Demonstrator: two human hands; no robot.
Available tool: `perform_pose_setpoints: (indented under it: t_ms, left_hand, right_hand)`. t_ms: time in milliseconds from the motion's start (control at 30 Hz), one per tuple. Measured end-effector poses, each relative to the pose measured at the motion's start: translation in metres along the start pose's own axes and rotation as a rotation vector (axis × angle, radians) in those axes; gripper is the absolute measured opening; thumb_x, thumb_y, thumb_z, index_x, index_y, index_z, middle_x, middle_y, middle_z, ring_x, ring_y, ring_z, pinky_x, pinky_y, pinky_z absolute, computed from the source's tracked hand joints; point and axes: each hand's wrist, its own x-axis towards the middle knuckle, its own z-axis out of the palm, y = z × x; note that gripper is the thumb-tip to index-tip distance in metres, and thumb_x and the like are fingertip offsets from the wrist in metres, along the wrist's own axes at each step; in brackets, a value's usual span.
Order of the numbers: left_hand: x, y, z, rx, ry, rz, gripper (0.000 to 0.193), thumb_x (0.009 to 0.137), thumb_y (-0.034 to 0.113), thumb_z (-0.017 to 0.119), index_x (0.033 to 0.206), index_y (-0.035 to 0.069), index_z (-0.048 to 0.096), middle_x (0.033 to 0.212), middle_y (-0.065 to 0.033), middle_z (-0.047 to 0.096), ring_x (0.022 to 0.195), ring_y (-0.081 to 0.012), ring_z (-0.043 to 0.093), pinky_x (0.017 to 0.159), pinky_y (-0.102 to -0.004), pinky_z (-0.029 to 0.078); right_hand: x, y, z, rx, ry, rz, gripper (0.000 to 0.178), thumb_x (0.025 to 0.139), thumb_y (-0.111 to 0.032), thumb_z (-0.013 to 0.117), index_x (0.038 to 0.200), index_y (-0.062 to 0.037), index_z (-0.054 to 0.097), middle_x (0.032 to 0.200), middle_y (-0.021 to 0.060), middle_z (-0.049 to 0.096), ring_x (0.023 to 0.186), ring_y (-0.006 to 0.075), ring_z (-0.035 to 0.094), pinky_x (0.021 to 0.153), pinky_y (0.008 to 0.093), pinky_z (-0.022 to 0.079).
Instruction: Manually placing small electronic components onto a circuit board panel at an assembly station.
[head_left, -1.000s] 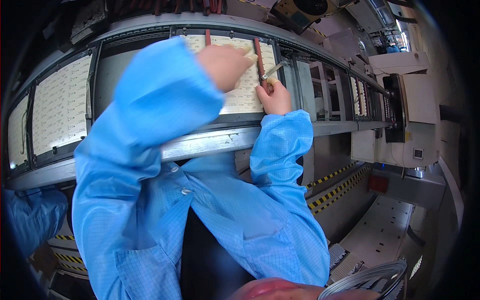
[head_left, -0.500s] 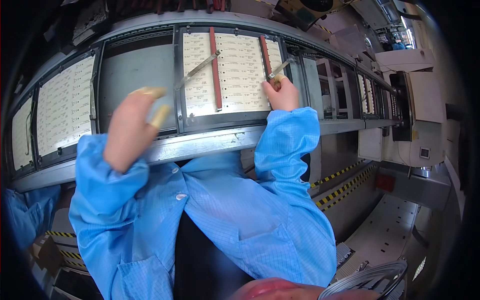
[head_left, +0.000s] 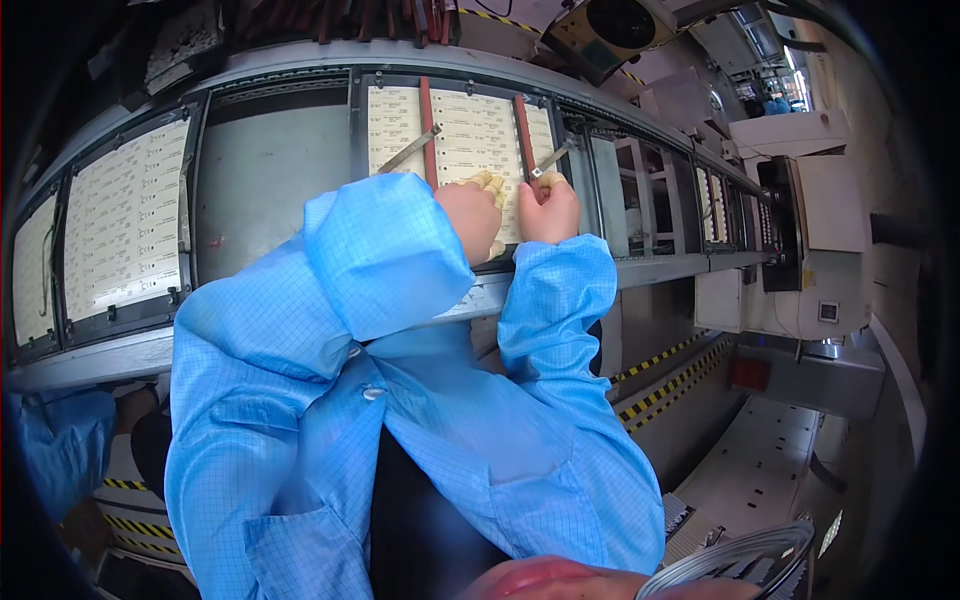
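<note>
A cream printed panel lies in a dark frame on the rail line in front of me. Two red bars cross it: a left bar and a right bar, each with a metal strip pivoted on it, the left strip and the right strip. My right hand is closed in a pinch at the near end of the right bar. Between the bars, my left hand reaches over the panel, thumb apart from its fingers, and appears to hold nothing. Pale covers sit on fingertips of both hands.
More framed panels stand on the line at left, past a grey plate. The metal rail runs along my near side. Several red bars lie beyond the far rail. At left, another person's blue sleeve shows.
My left hand has swung right from over the grey plate onto the panel between the red bars. My right hand stays at the right bar's near end.
</note>
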Motion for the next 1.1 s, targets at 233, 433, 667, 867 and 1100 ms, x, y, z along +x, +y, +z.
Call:
perform_pose_setpoints:
  t_ms: [233, 433, 667, 867, 1100]
  left_hand:
    - [0.002, -0.002, 0.004, 0.086, 0.015, 0.013, 0.053, 0.082, 0.039, 0.057, 0.114, -0.004, 0.056, 0.124, -0.019, 0.05, 0.112, -0.0274, 0.05, 0.092, -0.0345, 0.043]
    - [0.0, -0.004, 0.011, 0.09, 0.069, 0.035, 0.054, 0.081, 0.037, 0.059, 0.116, -0.005, 0.054, 0.129, -0.0195, 0.046, 0.12, -0.0285, 0.044, 0.094, -0.0348, 0.042]
    - [-0.001, -0.005, 0.023, 0.112, 0.244, 0.031, 0.041, 0.076, 0.027, 0.063, 0.11, 0.004, 0.06, 0.12, -0.0121, 0.055, 0.116, -0.0249, 0.048, 0.091, -0.0342, 0.043]
    - [0.001, -0.003, 0.002, 0.062, -0.041, 0.012, 0.058, 0.079, 0.035, 0.061, 0.12, -0.005, 0.05, 0.127, -0.0189, 0.048, 0.118, -0.0278, 0.046, 0.093, -0.0345, 0.044]
    - [-0.004, -0.005, 0.023, 0.161, 0.377, 0.063, 0.034, 0.078, 0.024, 0.061, 0.106, 0.004, 0.062, 0.11, -0.0103, 0.058, 0.108, -0.0245, 0.053, 0.087, -0.0361, 0.045]
  right_hand:
    - [-0.005, -0.004, 0.0, -0.058, -0.026, -0.002, 0.017, 0.074, -0.015, 0.067, 0.08, -0.0017, 0.059, 0.078, 0.013, 0.061, 0.072, 0.0278, 0.061, 0.066, 0.0375, 0.049]
    - [-0.004, 0.006, 0.006, -0.067, 0.071, -0.106, 0.018, 0.072, -0.014, 0.069, 0.078, 0.0004, 0.06, 0.068, 0.0106, 0.062, 0.061, 0.0205, 0.06, 0.057, 0.0322, 0.048]
    - [-0.002, 0.005, 0.005, -0.02, 0.07, -0.081, 0.018, 0.072, -0.014, 0.069, 0.078, 0.0005, 0.06, 0.068, 0.0101, 0.061, 0.06, 0.0195, 0.059, 0.057, 0.0317, 0.048]
    - [-0.001, 0.004, 0.007, -0.016, 0.085, -0.049, 0.018, 0.072, -0.014, 0.069, 0.077, 0.0, 0.059, 0.067, 0.0093, 0.061, 0.06, 0.019, 0.06, 0.057, 0.0317, 0.048]
    - [0.001, 0.005, 0.009, -0.013, 0.048, -0.019, 0.019, 0.073, -0.015, 0.069, 0.079, -0.0002, 0.059, 0.068, 0.0095, 0.062, 0.061, 0.0193, 0.06, 0.058, 0.0321, 0.048]
